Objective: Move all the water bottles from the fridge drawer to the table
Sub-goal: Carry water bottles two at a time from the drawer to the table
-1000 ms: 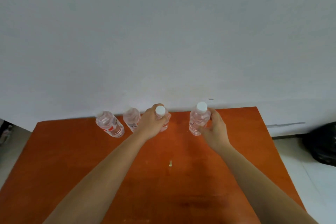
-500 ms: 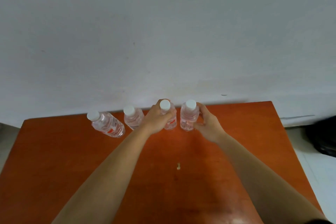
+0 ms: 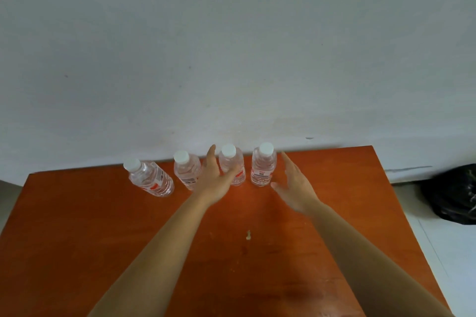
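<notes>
Several clear water bottles with white caps stand in a row along the far edge of the orange-brown table point(image 3: 103, 226): the leftmost bottle point(image 3: 150, 177), a second bottle point(image 3: 186, 170), a third bottle point(image 3: 233, 166) and the rightmost bottle point(image 3: 263, 166). My left hand point(image 3: 215, 177) is open, its fingers spread just left of and in front of the third bottle, partly covering it. To the right of the rightmost bottle my right hand point(image 3: 296, 183) is open, a little apart from it. Neither hand holds anything.
A pale wall point(image 3: 231, 59) rises directly behind the bottles. A small light crumb point(image 3: 248, 235) lies mid-table. A black bag point(image 3: 453, 195) sits on the light floor past the table's right edge.
Both hands have let go of the two right-hand bottles and opened; the bottles now stand free on the table. The right hand has drawn back to the right.
</notes>
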Demonstrator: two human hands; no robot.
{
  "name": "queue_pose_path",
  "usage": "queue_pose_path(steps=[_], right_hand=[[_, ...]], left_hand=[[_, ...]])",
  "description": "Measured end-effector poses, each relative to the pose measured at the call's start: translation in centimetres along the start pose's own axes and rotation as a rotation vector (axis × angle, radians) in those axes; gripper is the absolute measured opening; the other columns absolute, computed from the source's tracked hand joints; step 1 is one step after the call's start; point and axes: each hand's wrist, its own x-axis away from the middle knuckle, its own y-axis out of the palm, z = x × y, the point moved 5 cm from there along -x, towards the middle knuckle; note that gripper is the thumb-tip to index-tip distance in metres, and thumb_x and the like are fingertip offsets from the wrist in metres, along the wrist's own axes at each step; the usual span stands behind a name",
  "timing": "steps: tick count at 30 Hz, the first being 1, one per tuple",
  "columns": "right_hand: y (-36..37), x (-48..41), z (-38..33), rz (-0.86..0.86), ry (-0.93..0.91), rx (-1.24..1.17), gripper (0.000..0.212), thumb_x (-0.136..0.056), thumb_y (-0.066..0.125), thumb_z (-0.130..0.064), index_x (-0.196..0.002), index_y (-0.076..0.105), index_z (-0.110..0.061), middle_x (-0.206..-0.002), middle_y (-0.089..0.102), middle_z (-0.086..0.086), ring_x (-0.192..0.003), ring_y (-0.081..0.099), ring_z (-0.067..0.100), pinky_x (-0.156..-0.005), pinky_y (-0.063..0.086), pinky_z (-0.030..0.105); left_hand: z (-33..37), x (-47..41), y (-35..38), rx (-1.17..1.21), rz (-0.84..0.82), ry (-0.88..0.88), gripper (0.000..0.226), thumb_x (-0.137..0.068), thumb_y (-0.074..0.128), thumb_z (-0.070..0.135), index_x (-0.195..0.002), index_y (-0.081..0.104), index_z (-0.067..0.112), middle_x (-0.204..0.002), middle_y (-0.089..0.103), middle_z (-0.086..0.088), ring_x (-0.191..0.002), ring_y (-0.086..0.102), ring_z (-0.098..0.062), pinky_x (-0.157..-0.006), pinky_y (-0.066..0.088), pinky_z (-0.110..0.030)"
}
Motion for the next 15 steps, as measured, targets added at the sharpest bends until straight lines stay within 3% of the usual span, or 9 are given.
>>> queue_pose_path(steps=[2,5,7,11,15], right_hand=[[0.1,2.4,1.0,0.046,0.048,0.047,0.081,-0.099,0.052,-0.042,-0.159,0.0,-0.027,-0.166,0.011,0.0,-0.15,0.023,0.022,-0.115,0.032,0.046],[1.0,5.8,3.0,0.09,0.076,0.161,0.072,-0.102,0.036,-0.051,-0.158,0.0,-0.026,-0.167,0.003,-0.002,-0.15,0.021,0.022,-0.108,0.041,0.041],[2.1,7.8,4.7,0.07,0.103,0.205,0.07,-0.102,0.033,-0.052,-0.158,0.003,-0.025,-0.167,0.002,-0.002,-0.15,0.023,0.023,-0.106,0.044,0.04],[4.1,12.2,8.3,0.072,0.104,0.288,0.067,-0.103,0.033,-0.05,-0.158,0.011,-0.021,-0.166,0.009,0.002,-0.15,0.022,0.024,-0.115,0.035,0.041],[3.7,16.7,11.5,0.116,0.186,0.404,0.066,-0.103,0.021,-0.056,-0.159,0.012,-0.022,-0.167,0.006,0.006,-0.152,0.014,0.027,-0.121,0.024,0.046]], left_hand=[[-1.4,2.2,0.2,-0.052,0.108,0.021,0.085,-0.093,0.049,0.062,-0.157,0.005,0.029,-0.166,0.007,0.001,-0.146,0.029,-0.024,-0.116,0.026,-0.052],[-4.7,5.2,2.0,-0.192,0.152,0.022,0.069,-0.099,0.04,0.056,-0.155,0.017,0.024,-0.164,0.016,-0.001,-0.133,0.05,-0.022,-0.108,0.04,-0.045],[-7.2,6.9,4.0,-0.269,0.124,-0.014,0.064,-0.1,0.038,0.053,-0.154,0.022,0.024,-0.161,0.021,-0.002,-0.138,0.044,-0.022,-0.107,0.042,-0.044],[-10.2,9.8,8.3,-0.4,0.03,-0.066,0.061,-0.101,0.035,0.052,-0.154,0.022,0.024,-0.162,0.02,-0.004,-0.147,0.026,-0.024,-0.112,0.036,-0.042],[-9.1,10.9,11.5,-0.543,-0.044,0.041,0.06,-0.101,0.03,0.054,-0.153,0.025,0.024,-0.162,0.023,-0.004,-0.148,0.024,-0.026,-0.115,0.031,-0.044]])
